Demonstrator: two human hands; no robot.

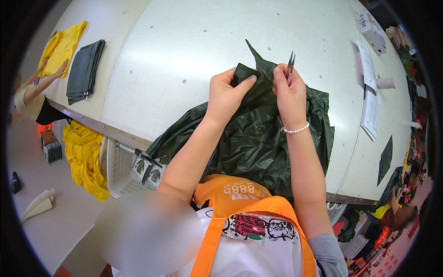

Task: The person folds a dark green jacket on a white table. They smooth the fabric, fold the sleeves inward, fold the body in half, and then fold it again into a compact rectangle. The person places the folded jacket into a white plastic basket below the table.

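Note:
A crumpled dark green garment (258, 134) of thin, shiny fabric lies across the near part of the table and reaches down to my body. With thumb and fingers my left hand (227, 94) pinches its edge, beside a round disc on the cloth. My right hand (290, 94), wearing a pearl bracelet, is closed around small thread snips (291, 61) whose blades point up and away. The right thumb and fingertips also meet the raised fabric between my hands. A pointed strip of the cloth stands up just beyond them.
Folded dark green pieces (85, 71) lie at the far left, where another person's hands touch yellow fabric (69, 39). A white basket (121, 168) and yellow cloth (80, 154) sit below the table's left edge. Papers (370, 108) and a box (372, 34) are at right.

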